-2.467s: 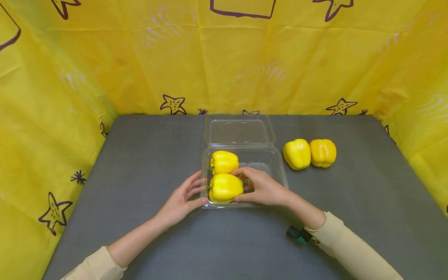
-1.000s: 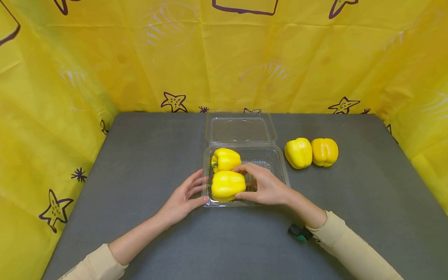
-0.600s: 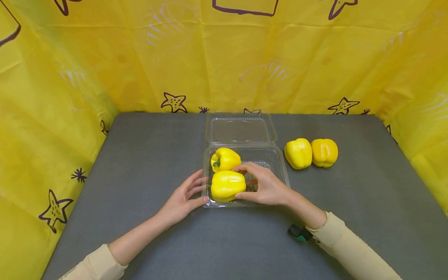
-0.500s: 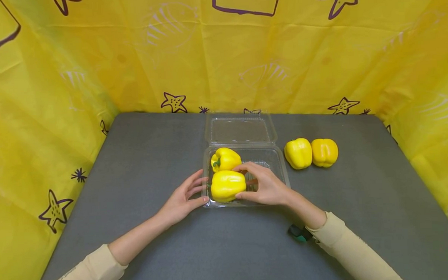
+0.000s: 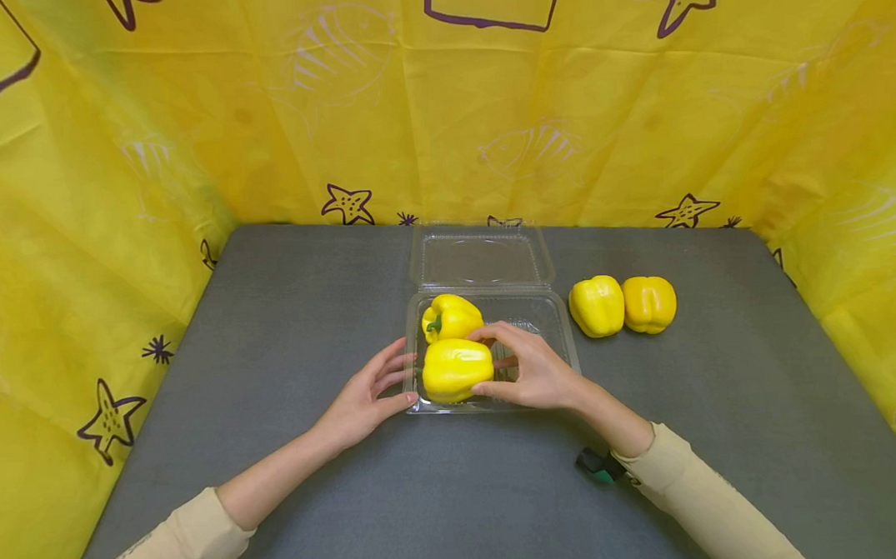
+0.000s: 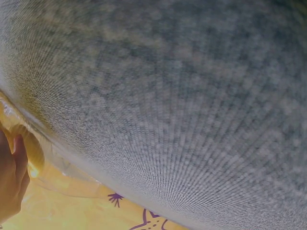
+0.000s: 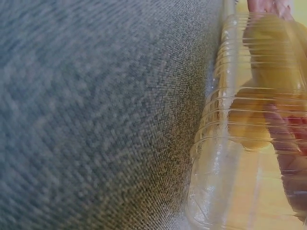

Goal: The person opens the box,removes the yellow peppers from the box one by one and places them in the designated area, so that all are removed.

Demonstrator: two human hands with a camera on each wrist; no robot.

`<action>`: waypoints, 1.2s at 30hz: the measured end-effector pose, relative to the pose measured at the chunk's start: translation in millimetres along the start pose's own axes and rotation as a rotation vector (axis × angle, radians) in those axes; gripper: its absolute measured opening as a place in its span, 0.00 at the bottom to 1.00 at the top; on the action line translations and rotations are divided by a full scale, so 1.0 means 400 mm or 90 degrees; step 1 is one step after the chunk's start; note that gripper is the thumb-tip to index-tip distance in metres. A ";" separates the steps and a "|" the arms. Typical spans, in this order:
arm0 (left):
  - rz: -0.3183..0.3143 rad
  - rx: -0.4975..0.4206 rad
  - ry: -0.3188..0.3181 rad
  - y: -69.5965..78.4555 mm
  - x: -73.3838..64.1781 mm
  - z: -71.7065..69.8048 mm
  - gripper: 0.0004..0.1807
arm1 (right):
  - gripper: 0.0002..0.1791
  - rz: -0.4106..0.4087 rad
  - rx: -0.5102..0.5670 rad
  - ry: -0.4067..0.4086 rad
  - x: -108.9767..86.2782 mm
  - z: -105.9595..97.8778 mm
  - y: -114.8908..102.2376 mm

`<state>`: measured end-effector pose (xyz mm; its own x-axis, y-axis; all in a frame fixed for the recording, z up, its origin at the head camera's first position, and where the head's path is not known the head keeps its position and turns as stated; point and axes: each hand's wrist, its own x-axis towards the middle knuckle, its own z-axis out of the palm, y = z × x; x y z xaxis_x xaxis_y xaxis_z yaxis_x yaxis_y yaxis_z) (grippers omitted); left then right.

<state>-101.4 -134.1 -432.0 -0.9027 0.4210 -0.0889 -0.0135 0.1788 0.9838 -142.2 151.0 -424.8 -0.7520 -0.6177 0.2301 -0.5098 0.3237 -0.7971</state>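
Note:
A clear hinged plastic container [image 5: 568, 341] lies on the grey table, its lid [image 5: 480, 260] folded back. Inside its left half are two yellow bell peppers, one behind the other. My right hand [image 5: 530, 368] holds the near bell pepper [image 5: 455, 371] by its right end, thumb in front and fingers behind. The far bell pepper [image 5: 460, 316] shows its green stem toward the front left. My left hand [image 5: 359, 400] touches the container's left side with fairly straight fingers, thumb at the front corner. In the right wrist view, the fingers [image 7: 283, 143] show through the ribbed container wall.
Two more yellow bell peppers, a lighter one [image 5: 597, 306] and a deeper yellow one [image 5: 649, 304], sit side by side right of the container. A dark device [image 5: 599, 466] is strapped at the right wrist. Yellow patterned cloth [image 5: 441, 130] surrounds the table's back and sides.
Since the oldest frame, the far pepper has turned, bringing its stem round to the front. The near pepper has shifted slightly right with the right hand. The left hand stays at the container's side.

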 end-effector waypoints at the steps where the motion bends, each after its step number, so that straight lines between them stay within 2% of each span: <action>1: 0.000 0.000 0.000 0.000 0.000 0.000 0.43 | 0.33 -0.001 0.000 0.000 0.000 0.000 0.000; 22: -0.002 0.003 0.000 0.001 0.000 0.002 0.43 | 0.34 0.003 0.015 0.011 -0.011 -0.012 -0.002; 29: -0.010 0.005 0.010 0.002 0.004 0.003 0.43 | 0.34 0.018 0.029 0.044 -0.009 -0.044 -0.019; 36: 0.007 0.001 0.008 -0.003 0.003 0.002 0.43 | 0.34 0.023 0.039 0.067 -0.017 -0.055 -0.020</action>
<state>-102.1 -133.2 -433.3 -0.9082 0.4115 -0.0766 -0.0033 0.1760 0.9844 -142.2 168.3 -407.9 -0.8113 -0.5261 0.2550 -0.4568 0.2982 -0.8381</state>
